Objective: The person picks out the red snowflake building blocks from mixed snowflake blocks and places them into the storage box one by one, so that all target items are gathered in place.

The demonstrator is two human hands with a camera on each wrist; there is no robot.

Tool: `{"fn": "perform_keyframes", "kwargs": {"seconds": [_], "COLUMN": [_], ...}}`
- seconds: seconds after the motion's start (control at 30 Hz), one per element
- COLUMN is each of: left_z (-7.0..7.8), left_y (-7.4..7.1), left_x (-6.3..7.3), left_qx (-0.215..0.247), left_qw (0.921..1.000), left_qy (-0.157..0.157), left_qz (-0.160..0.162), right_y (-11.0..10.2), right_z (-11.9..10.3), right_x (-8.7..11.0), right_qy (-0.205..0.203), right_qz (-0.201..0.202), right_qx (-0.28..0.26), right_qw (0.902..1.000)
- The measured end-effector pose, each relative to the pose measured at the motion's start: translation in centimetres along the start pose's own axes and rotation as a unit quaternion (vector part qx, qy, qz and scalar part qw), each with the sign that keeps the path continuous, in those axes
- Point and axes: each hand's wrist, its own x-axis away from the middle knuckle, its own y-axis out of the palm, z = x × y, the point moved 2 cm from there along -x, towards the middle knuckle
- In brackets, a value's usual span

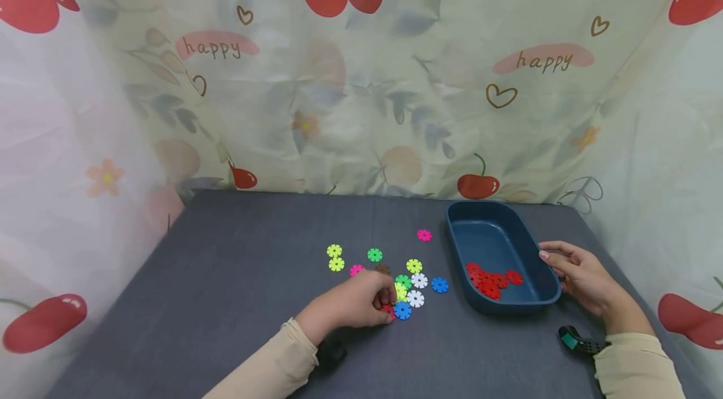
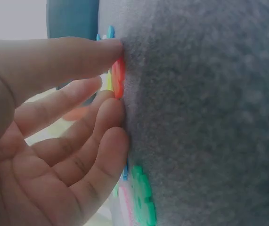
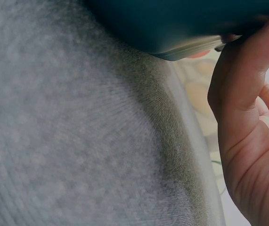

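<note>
My left hand [image 1: 361, 298] is low over a loose group of small notched plastic discs on the dark table. A red disc [image 2: 118, 77] lies between its thumb and curled fingers, against the cloth; in the head view the fingers partly cover it. Beside it lie a blue disc [image 1: 402, 310], a white disc [image 1: 415, 298] and a yellow disc [image 1: 400, 291]. With thumb and fingers, my right hand [image 1: 584, 276] holds the right side of a blue tray [image 1: 491, 229]. Several red discs [image 1: 488, 283] are inside the tray, at its near end.
Farther back lie yellow discs [image 1: 336, 258], a green disc [image 1: 374, 255] and a pink disc [image 1: 424, 235]. Another blue disc [image 1: 440, 285] is close to the tray's left side. A printed cloth [image 1: 361, 91] hangs behind and at both sides of the table [image 1: 237, 261].
</note>
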Motion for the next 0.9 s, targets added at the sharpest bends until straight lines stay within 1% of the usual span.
{"fn": "perform_keyframes", "kwargs": {"seconds": [0.1,0.33,0.43,0.53,0.63,0.73,0.9], "left_z": [0.1,0.2,0.3,0.4,0.4,0.7,1.5], "left_y": [0.1,0.1,0.1,0.1,0.0,-0.1,-0.6], "left_x": [0.0,-0.1,-0.1,-0.1,-0.2,-0.3,-1.1], "left_qx": [0.006,-0.004,0.005,0.017,0.033,0.063,0.122], "left_qw": [1.0000,1.0000,1.0000,0.9998,0.9993,0.9977,0.9914], "left_qy": [-0.005,-0.001,-0.002,0.007,0.019,0.022,0.038], "left_qz": [-0.002,0.003,-0.005,-0.007,-0.002,0.008,0.025], "right_y": [0.0,0.0,0.0,-0.1,0.0,0.1,0.1], "right_z": [0.0,0.0,0.0,0.0,-0.1,-0.2,-0.2], "right_x": [0.0,0.0,-0.1,-0.1,-0.1,-0.1,-0.1], "right_qy": [0.001,0.005,0.008,0.010,0.011,0.013,0.011], "right_qz": [0.002,0.004,0.006,0.006,0.003,0.003,0.002], "right_qx": [0.003,0.007,0.005,0.005,0.007,0.011,0.006], "right_qw": [1.0000,1.0000,0.9999,0.9999,0.9999,0.9999,0.9999]}}
